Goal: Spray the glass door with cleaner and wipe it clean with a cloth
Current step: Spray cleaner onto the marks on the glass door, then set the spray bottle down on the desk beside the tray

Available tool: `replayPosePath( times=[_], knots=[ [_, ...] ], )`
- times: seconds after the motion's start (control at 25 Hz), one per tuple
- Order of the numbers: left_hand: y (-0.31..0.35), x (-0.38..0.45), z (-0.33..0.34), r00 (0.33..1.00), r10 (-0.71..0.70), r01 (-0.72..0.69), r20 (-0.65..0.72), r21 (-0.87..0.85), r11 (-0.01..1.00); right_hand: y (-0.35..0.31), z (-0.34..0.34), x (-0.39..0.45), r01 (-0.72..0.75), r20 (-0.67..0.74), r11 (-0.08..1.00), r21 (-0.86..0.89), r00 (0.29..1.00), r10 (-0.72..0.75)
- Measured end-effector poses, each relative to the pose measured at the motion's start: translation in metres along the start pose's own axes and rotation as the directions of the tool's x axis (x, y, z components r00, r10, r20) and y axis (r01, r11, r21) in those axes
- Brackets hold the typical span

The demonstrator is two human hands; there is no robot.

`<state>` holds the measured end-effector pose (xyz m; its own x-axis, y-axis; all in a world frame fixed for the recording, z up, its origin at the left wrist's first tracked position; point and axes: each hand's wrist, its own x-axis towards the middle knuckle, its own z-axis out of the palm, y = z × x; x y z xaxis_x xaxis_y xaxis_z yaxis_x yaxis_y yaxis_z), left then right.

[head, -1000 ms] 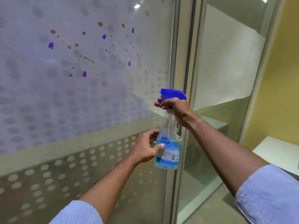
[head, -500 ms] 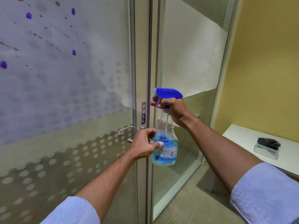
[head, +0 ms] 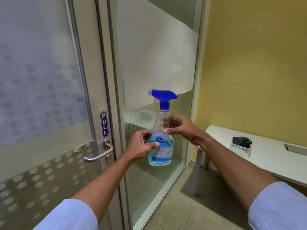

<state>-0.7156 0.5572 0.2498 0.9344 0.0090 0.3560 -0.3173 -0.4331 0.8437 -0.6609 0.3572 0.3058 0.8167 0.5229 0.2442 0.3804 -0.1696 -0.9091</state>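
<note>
A clear spray bottle with a blue trigger head and blue liquid is upright in front of me. My left hand grips its lower body from the left. My right hand sits at the bottle's shoulder, fingers loosely curled and touching its right side, below the trigger. The frosted glass door with dot pattern fills the left, with a PULL sign and a metal lever handle. A dark cloth lies in a clear tray on the white table at right.
A fixed glass panel stands right of the door frame. A yellow wall is behind the white table, whose metal leg stands on the carpet at lower right.
The view has swung right, so the stained upper door is out of sight. My right hand has slid down from the blue trigger head to the bottle's shoulder; my left hand keeps hold of the body.
</note>
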Motion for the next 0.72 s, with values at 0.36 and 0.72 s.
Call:
replayPosePath(
  times=[0.36,0.72],
  knots=[
    [-0.003,0.096,0.095,0.988,0.062,-0.058,0.139,-0.037,0.998,0.073,-0.099,-0.012,-0.139,-0.105,0.981,-0.132,0.987,0.125],
    [-0.033,0.227,0.209,0.93,0.091,-0.066,0.355,-0.081,0.995,0.165,-0.209,0.026,-0.289,-0.368,0.931,-0.222,0.909,0.195]
  ],
)
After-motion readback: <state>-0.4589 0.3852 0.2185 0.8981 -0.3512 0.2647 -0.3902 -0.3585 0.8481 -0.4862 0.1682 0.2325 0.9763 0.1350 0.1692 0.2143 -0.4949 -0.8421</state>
